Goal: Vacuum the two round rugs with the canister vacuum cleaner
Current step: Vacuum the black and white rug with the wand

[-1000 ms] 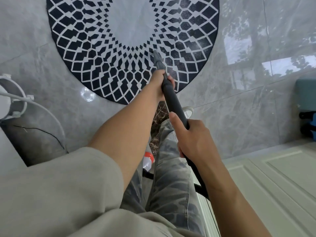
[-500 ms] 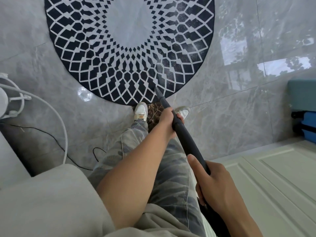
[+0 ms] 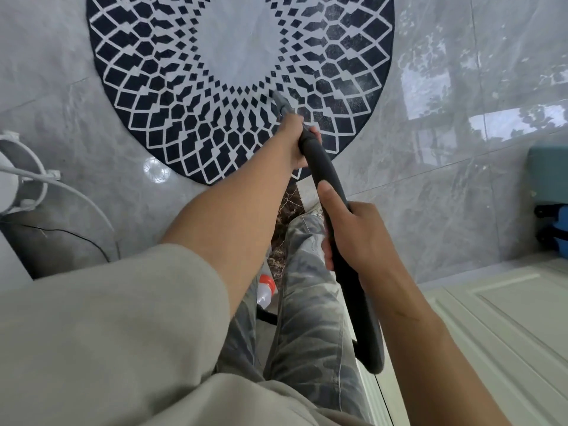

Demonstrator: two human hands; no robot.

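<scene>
Now left hand (image 3: 293, 142) and right hand (image 3: 359, 238) grip the hose (image 3: 324, 167), tip (image 3: 280, 101) on one rug (image 3: 184, 118). More cleaning looks left.

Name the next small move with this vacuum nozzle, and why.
Probably sweep the nozzle rightward across the round rug: left hand and right hand both grip the hose, the tip sits by the pale centre, and greyish specks dust the dark patches to its right.

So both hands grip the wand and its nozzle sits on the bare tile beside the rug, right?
No. The left hand and right hand do grip the wand, but the nozzle sits on the rug, in its patterned ring, as the head view shows.
</scene>
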